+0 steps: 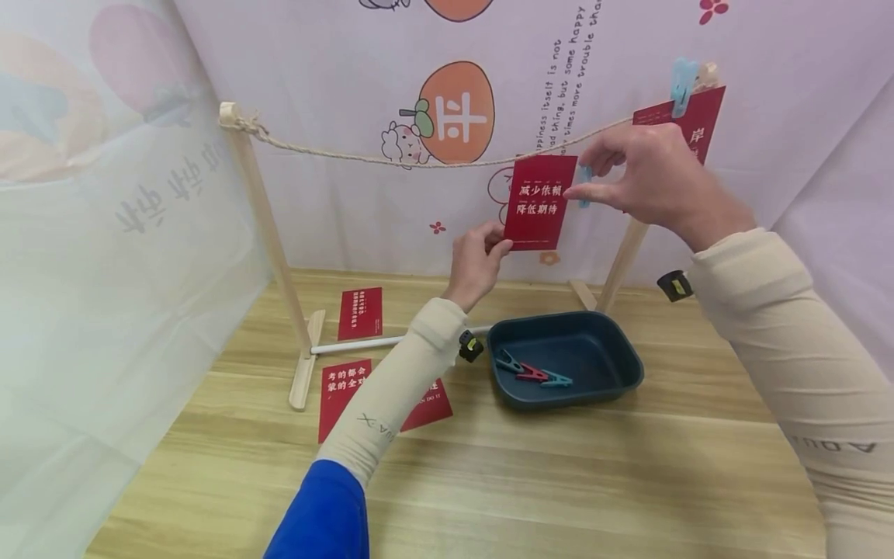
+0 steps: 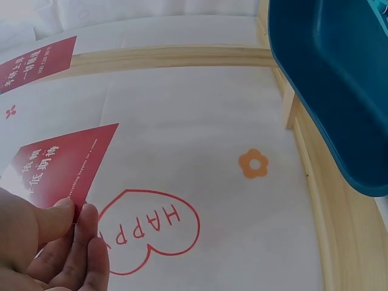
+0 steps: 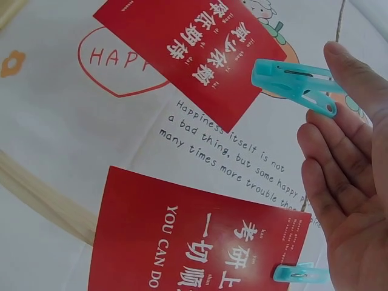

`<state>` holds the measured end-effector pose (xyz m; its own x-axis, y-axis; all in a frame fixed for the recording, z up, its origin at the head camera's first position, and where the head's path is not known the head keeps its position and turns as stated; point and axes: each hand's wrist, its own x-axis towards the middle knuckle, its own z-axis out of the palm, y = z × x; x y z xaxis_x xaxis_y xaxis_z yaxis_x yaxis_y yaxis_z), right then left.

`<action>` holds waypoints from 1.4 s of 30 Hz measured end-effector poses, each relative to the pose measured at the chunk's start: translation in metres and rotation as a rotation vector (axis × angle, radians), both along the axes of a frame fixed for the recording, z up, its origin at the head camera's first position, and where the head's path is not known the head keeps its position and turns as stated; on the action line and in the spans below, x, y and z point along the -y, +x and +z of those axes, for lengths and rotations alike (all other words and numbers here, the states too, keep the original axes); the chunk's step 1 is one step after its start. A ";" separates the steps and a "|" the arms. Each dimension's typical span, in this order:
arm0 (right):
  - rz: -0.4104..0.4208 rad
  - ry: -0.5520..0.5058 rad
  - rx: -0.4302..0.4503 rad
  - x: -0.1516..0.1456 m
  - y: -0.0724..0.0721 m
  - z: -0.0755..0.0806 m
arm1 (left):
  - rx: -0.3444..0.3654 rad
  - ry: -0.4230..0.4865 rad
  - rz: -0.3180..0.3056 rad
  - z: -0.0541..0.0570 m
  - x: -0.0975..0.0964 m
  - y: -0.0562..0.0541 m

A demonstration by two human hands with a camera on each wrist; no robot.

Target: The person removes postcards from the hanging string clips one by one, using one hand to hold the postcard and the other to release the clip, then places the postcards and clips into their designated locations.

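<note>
And here's your left hand [image 1: 478, 260], thumb and fingers pinching the red card [image 1: 536, 230] firmly by its lower left corner, the grip closed down to the card's thickness. The card is up at the rope [image 1: 335, 154], above the table's far edge, its white characters facing you. Over on the other side, your right hand [image 1: 646, 175] has a light-blue clothespin [image 3: 288, 76] between thumb and fingers, that grip parted just by the pin's width. The pin's tip overlaps the card's upper right edge; whether it bites, you can't tell from here.

To the right, 1 hung card [image 3: 139, 230] dangles near the right post [image 1: 624, 264] from 1 blue clip [image 1: 683, 85]. Down on the table [image 1: 559, 481], a dark blue basin [image 1: 566, 397] sits towards the far edge with 3 pegs [image 1: 533, 373] inside, and 3 loose cards [image 1: 360, 313] lie towards the far left corner, 2 partly covered by your left arm.
</note>
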<state>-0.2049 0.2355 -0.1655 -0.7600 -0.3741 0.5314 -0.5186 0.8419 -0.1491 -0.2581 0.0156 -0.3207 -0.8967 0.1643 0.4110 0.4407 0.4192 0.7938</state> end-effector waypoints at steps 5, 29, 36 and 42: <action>0.029 -0.004 0.003 0.001 0.000 -0.005 | -0.004 0.009 0.013 -0.001 0.003 0.001; 0.048 0.016 0.104 0.000 -0.002 -0.032 | 0.085 0.034 0.056 -0.014 0.020 -0.001; 0.057 0.018 0.120 0.001 -0.005 -0.038 | 0.130 0.053 0.073 -0.018 0.027 -0.005; 0.070 0.018 0.120 0.001 -0.006 -0.043 | 0.142 0.079 0.080 -0.021 0.035 -0.007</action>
<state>-0.2112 0.2340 -0.2090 -0.7897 -0.4366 0.4310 -0.5552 0.8076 -0.1991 -0.2654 -0.0193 -0.3415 -0.9557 0.0628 0.2877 0.2893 0.3826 0.8775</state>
